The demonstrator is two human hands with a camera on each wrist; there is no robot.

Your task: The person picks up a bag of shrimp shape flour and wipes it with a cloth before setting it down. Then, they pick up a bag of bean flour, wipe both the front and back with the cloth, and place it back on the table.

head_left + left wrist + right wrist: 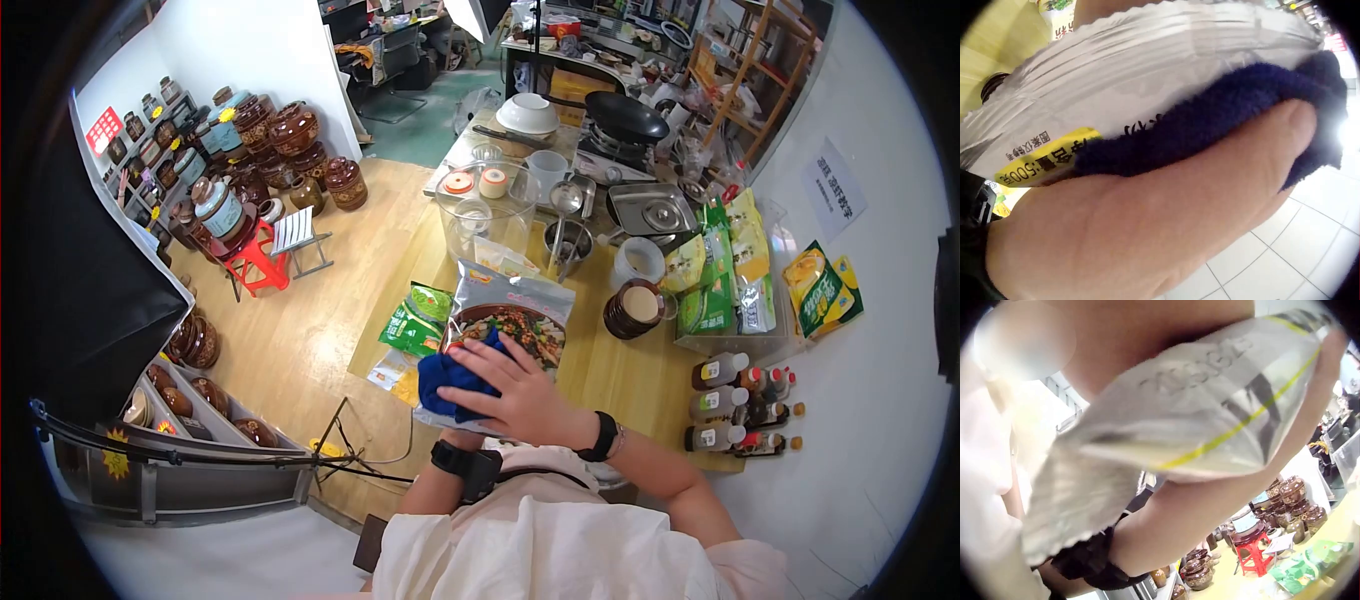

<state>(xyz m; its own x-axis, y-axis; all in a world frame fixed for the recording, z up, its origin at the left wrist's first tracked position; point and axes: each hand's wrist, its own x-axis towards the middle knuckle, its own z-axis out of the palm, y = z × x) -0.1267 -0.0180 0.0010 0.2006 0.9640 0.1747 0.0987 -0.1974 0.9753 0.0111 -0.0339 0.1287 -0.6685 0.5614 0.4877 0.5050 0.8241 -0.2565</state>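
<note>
A silver food packet [513, 325] with a dish pictured on its front is held up over the table, in front of my body. A bunched dark blue cloth [440, 385] lies on its lower left part. My right hand [520, 390] spreads its fingers over the cloth and the packet's face, pressing from above. In the head view my left hand is hidden beneath the packet. The left wrist view shows the left hand [1166, 194] along the packet's edge, one digit lying over the cloth. In the right wrist view the left forearm [1172, 512] passes under the packet.
Green packets [420, 320] lie on the wooden table [590, 400] left of the silver one. Beyond stand a clear tub [490, 215], a ladle [566, 200] and a brown jar [633, 308]. To the right are a packet box [715, 340] and several bottles [720, 405].
</note>
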